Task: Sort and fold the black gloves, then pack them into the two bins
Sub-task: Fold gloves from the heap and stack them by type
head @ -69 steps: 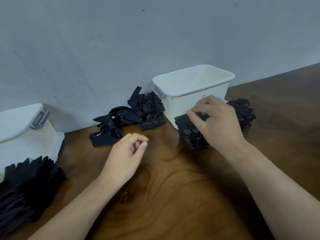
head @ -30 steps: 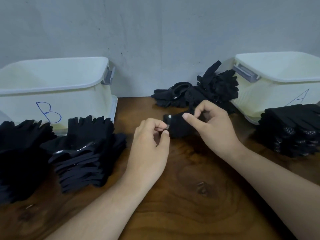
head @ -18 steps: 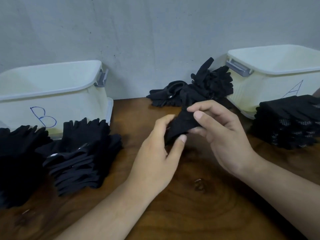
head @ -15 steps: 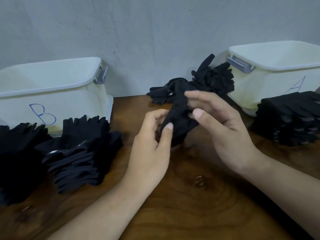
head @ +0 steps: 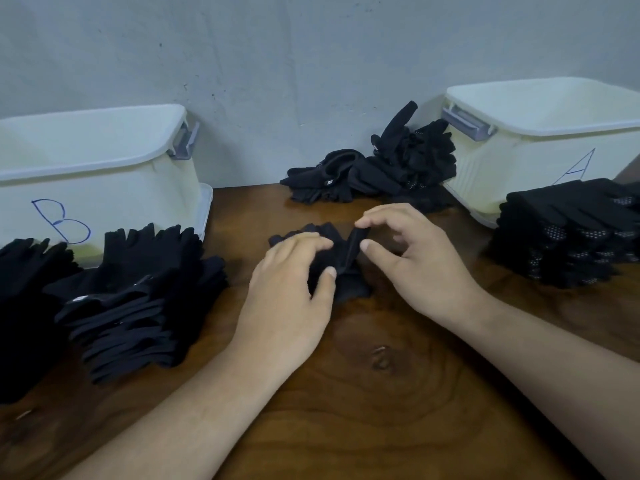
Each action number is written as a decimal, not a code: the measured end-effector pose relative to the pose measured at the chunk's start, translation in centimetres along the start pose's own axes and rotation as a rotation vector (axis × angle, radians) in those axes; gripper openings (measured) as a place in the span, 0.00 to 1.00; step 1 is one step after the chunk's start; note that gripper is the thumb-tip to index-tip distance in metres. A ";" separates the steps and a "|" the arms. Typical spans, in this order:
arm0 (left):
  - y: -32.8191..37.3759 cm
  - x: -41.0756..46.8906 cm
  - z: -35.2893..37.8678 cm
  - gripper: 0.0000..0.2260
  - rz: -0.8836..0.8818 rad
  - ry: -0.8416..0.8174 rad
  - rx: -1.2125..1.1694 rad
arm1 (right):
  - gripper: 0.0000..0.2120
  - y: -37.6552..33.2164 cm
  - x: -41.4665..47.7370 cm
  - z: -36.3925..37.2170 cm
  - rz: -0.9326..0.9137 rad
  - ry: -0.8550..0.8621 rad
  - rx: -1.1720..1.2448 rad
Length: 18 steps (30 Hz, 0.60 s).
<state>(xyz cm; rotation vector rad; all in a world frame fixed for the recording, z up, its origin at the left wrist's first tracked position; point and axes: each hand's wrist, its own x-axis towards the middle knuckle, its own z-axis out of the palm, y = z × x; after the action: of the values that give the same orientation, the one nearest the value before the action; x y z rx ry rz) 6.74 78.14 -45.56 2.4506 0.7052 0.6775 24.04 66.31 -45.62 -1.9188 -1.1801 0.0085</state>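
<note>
The left hand [head: 287, 292] bends its fingers and thumb over a small black fabric glove [head: 341, 271], holding it on the brown wooden surface [head: 381, 410]. The right hand [head: 415, 268] pinches a raised fold of it between thumb and forefinger. A loose heap of black gloves [head: 381, 168] lies behind, by the wall. Folded stacks [head: 138, 299] front the cream plastic bin marked B [head: 121, 188]. A dotted stack [head: 571, 244] fronts the cream plastic bin marked A [head: 502, 174].
</note>
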 end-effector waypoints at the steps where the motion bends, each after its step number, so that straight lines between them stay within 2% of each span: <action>1: 0.0 0.0 0.1 0.18 0.005 -0.048 0.031 | 0.10 0.1 0.0 0.0 -0.006 -0.010 0.001; 5: -0.1 0.2 0.2 0.23 -0.010 -0.212 0.081 | 0.10 0.5 0.1 0.2 0.011 -0.014 0.040; 9: 0.3 -0.1 -0.2 0.23 0.018 -0.300 0.175 | 0.11 0.7 0.5 0.0 0.092 0.014 0.110; 13: 1.0 -0.8 -0.3 0.22 0.084 -0.312 0.272 | 0.11 1.6 1.1 -0.7 0.117 0.009 0.064; 18: 1.2 -1.1 -0.5 0.19 0.177 -0.234 0.232 | 0.12 3.0 2.3 -1.3 0.143 0.057 -0.010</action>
<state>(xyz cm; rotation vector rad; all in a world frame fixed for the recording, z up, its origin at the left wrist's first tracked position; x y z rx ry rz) 6.06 76.78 -44.80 2.7719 0.5025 0.3794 28.00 66.52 -45.85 -1.9954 -1.0056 0.0242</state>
